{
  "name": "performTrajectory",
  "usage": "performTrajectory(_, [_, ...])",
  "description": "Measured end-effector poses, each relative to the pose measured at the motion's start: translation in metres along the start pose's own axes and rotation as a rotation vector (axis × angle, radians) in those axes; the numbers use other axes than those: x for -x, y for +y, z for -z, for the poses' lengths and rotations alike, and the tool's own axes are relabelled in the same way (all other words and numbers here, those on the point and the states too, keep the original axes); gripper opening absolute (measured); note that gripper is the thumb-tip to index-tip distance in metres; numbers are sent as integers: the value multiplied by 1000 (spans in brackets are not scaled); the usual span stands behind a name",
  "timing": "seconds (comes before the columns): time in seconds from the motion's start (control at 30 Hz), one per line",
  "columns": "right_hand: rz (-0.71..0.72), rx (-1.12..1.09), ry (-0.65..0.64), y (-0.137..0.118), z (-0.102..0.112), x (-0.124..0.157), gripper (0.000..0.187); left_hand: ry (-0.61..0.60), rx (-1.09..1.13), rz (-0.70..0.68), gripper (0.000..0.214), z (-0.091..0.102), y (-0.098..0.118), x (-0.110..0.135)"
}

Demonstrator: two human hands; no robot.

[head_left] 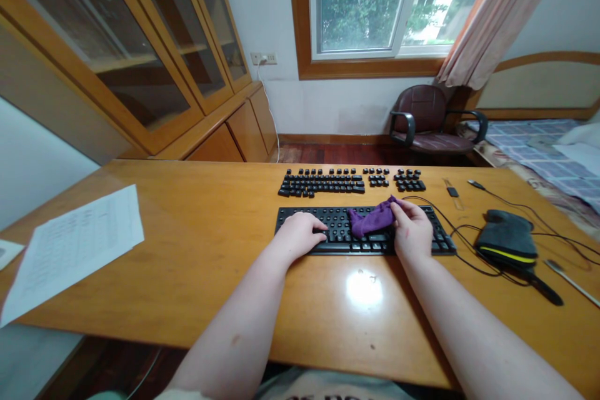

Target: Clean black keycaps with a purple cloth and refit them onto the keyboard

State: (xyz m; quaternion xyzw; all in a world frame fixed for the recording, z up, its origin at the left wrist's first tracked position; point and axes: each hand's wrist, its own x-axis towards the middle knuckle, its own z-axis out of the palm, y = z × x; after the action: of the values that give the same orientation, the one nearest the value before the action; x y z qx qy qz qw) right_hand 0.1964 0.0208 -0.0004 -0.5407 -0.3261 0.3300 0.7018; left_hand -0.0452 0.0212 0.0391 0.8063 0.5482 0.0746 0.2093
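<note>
Head view: left hand [300, 234] lies loosely open on the keyboard [335, 225], seemingly pinning it, while the right hand [412, 228] presses its gripped cloth [372, 219] against the middle rows.

A bedroom at home doubled as a study: a bed [539, 144] with a checked cover lay near the curtained window [360, 0], alongside a glass-fronted wooden cabinet [140, 56], an armchair [422, 115] and a keyboard [335, 222] on a wooden desk [210, 250].
</note>
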Motion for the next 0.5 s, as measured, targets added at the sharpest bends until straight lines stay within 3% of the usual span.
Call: performTrajectory(0.5, [-9,50,-16,-2,-2,1,28,-52,-56,-32,24,-4,-3,-1])
